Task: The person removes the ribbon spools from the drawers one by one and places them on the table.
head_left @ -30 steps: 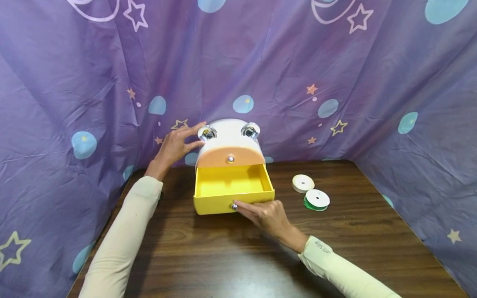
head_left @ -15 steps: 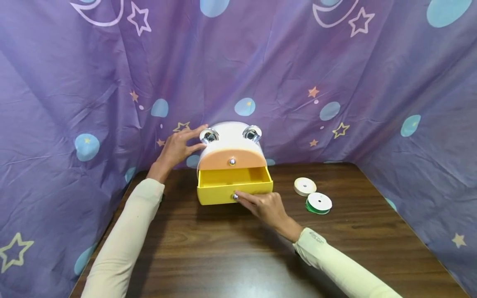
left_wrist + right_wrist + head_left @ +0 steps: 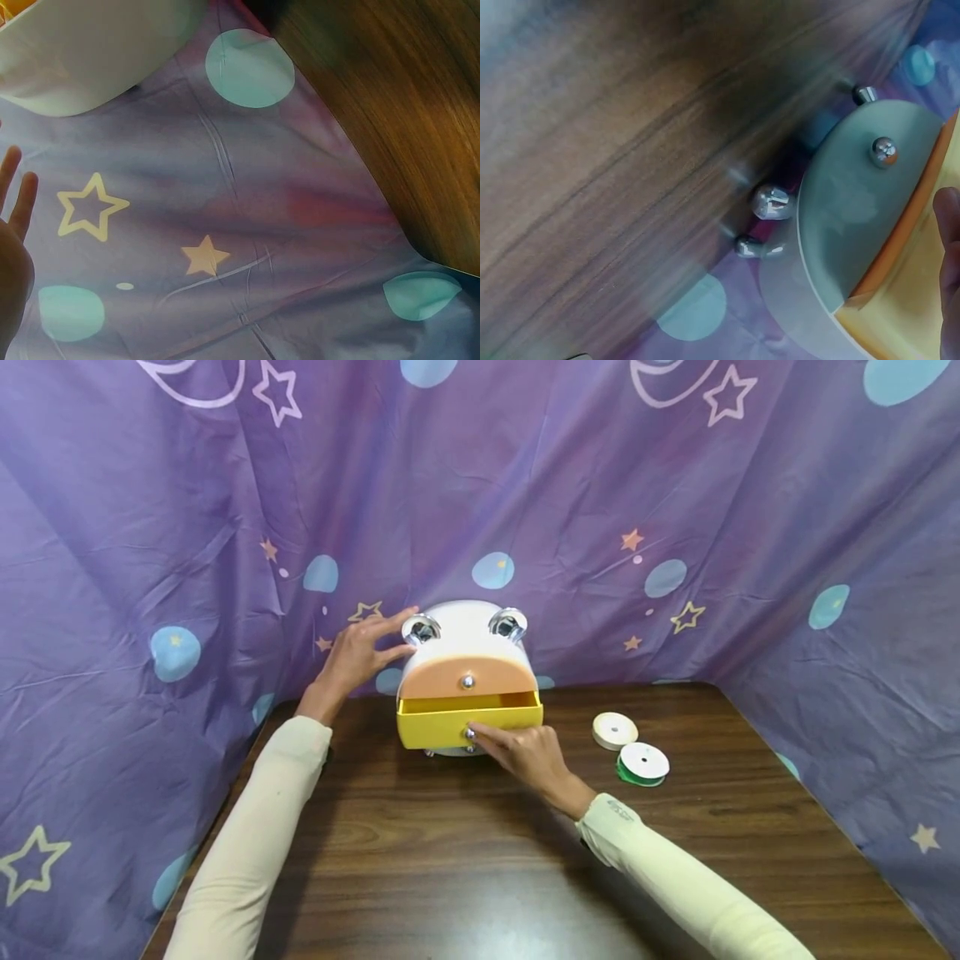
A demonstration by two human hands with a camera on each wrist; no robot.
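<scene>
A small white chest of drawers point(image 3: 463, 635) with two silver-rimmed eyes stands at the back of the table. Its upper drawer point(image 3: 442, 678) is orange and closed. The yellow drawer point(image 3: 435, 729) below it is partly pulled out. At the chest's left eye point(image 3: 422, 628), my left hand point(image 3: 356, 652) has its index finger above and its thumb below, gripping the side. My right hand point(image 3: 528, 757) pinches the silver knob point(image 3: 470, 733) of the yellow drawer. In the right wrist view, a pale green lower drawer front point(image 3: 855, 202) with its own knob shows under the yellow drawer.
Two ribbon spools lie right of the chest: a cream spool point(image 3: 614, 730) and a white one with green ribbon point(image 3: 643, 763). Purple star-patterned cloth point(image 3: 585, 527) hangs close behind the brown wooden table point(image 3: 420, 860) and along its sides.
My right hand has pushed the yellow drawer inward, so less of its inside shows and the silver feet have come into view. The left hand stays at the eye.
</scene>
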